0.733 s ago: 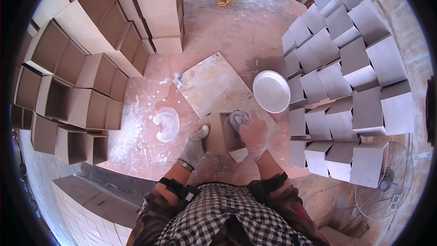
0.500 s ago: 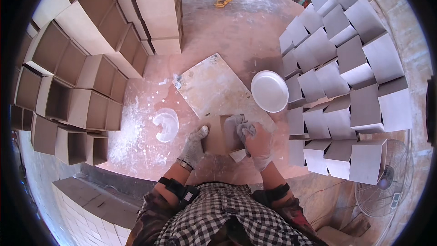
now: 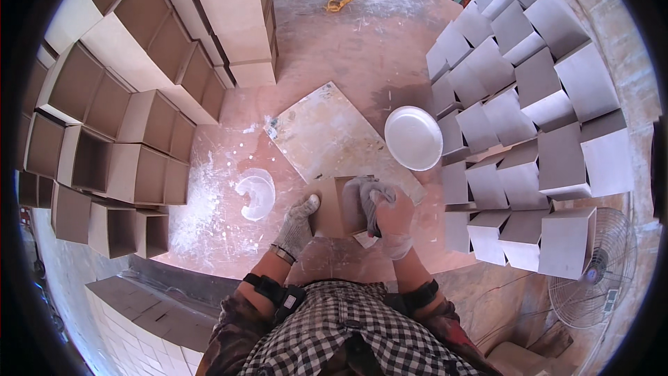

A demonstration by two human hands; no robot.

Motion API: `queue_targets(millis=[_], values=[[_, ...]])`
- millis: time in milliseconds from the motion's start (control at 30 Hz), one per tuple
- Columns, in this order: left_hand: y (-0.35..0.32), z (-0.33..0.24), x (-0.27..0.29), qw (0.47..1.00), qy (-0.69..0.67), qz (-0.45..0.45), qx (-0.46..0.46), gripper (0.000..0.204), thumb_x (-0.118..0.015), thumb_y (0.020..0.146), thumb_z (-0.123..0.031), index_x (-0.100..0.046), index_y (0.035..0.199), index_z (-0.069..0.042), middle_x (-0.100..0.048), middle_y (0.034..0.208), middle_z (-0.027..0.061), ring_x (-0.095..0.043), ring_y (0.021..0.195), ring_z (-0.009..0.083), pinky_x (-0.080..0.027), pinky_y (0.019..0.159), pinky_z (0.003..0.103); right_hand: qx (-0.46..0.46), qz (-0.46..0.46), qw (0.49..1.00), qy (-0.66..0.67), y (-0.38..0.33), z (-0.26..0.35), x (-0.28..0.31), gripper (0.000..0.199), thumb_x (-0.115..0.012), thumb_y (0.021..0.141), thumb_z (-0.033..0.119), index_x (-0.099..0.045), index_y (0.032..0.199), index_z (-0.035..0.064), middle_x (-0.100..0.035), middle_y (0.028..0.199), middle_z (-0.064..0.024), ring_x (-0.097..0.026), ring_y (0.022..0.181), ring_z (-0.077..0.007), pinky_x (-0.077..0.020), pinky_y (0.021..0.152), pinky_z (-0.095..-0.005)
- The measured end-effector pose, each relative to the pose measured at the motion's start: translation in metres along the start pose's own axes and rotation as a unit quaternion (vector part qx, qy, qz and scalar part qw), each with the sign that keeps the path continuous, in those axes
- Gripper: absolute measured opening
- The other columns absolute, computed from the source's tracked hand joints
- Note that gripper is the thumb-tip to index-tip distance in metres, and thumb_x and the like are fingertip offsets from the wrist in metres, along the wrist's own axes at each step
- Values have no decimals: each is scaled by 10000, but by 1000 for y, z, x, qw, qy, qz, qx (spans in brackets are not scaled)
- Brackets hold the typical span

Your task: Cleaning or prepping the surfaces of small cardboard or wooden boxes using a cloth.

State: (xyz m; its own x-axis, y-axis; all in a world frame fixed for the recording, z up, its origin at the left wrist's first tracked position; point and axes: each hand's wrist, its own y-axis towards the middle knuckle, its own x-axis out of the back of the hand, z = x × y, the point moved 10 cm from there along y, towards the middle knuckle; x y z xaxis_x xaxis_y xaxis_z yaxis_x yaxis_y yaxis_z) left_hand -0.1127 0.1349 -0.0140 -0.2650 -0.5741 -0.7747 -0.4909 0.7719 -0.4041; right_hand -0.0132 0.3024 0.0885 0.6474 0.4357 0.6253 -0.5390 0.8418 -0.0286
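Observation:
A small brown cardboard-like box (image 3: pixel 325 210) sits at the near edge of the work surface, its dark open side toward the right. My left hand (image 3: pixel 298 223), in a pale knit glove, grips the box's left side with the thumb on top. A crumpled grey cloth (image 3: pixel 377 200) is bunched in my right hand (image 3: pixel 395 221) against the box's right part. My right fingers are partly hidden by the cloth. Beneath and beyond the box lies a stained, pale square board (image 3: pixel 334 125). A white round basin (image 3: pixel 412 168) stands to its right.
Stacked brown open boxes (image 3: pixel 156 118) rise on the left. Rows of pale-coated boxes (image 3: pixel 511 115) line the right. A translucent curved plastic piece (image 3: pixel 259 195) lies left of the board. A yellow tool (image 3: pixel 341 3) lies at the back; a fan (image 3: pixel 598 271) stands at lower right.
My right hand and the cloth have shifted slightly, and more of the cloth now hangs down in front of the box's opening. My left hand keeps its grip on the box.

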Motion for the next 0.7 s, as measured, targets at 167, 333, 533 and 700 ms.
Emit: queue_targets(millis=[167,333,533,700], values=[[3,0,4,1000,8,12,5,529,-640,854,-300,-470,1265,-13,-551,1205,72,-522,1115,183,-414,972,332,46,1,999,3,14,18,-5,229,-679,740,126,-647,935,9,-661,856,-169,-642,780,-295,-484,723,-359],[5,-3,-4,1000,14,16,12,543,-658,839,-297,-472,1262,-12,-553,1202,65,-510,1127,182,-394,988,331,11,81,990,117,19,3,-23,200,-638,784,70,-638,970,-2,-655,806,-87,-615,676,-174,-502,612,-293],[6,0,5,999,26,4,25,581,-681,815,-325,-477,1258,-10,-552,1204,65,-509,1122,182,-390,984,329,-82,173,941,280,8,23,-39,203,-610,790,24,-621,990,-6,-629,826,-39,-589,692,-122,-485,603,-243],[7,-2,6,999,38,4,28,568,-672,823,-321,-480,1253,-3,-556,1196,67,-516,1111,183,-395,976,327,-31,258,931,256,14,33,-51,230,-639,752,28,-626,980,-6,-640,853,-53,-593,756,-124,-482,696,-257]])
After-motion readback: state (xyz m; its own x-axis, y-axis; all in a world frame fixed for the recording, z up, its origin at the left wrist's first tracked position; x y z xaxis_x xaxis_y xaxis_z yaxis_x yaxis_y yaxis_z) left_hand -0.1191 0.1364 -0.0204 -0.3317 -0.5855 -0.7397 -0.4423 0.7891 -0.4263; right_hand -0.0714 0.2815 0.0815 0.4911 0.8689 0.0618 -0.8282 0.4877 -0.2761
